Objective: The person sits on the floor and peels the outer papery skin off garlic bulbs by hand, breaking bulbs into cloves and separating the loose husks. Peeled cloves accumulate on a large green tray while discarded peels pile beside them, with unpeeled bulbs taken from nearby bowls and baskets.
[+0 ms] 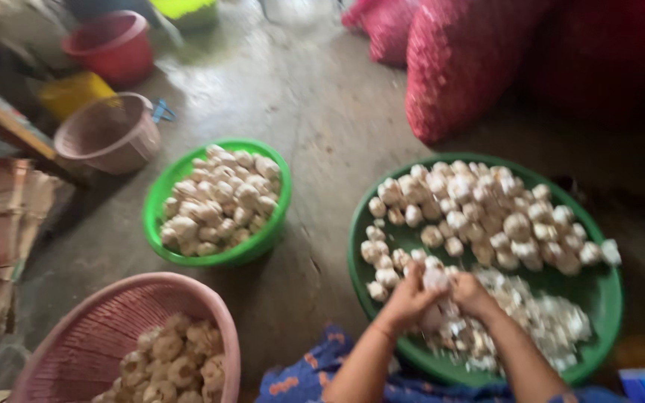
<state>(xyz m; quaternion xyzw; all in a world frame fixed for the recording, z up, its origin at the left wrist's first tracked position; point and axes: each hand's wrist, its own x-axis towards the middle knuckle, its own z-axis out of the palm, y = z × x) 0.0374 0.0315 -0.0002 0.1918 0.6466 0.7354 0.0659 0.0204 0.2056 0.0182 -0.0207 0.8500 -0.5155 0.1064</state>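
Observation:
My left hand (410, 297) and my right hand (469, 294) meet over the near edge of a large green basin (604, 289), both closed around one white garlic bulb (435, 280). The basin holds a heap of whole garlic bulbs (479, 213) at its far side and a pile of loose white skins and cloves (539, 321) just right of my hands. The picture is blurred, so the fingers are hard to make out.
A smaller green bowl (154, 216) full of garlic sits on the concrete floor to the left. A pink basket (91, 336) with garlic stands near left. An empty pink basket (106, 134), a red bucket (110, 45) and red mesh sacks (464, 60) lie beyond.

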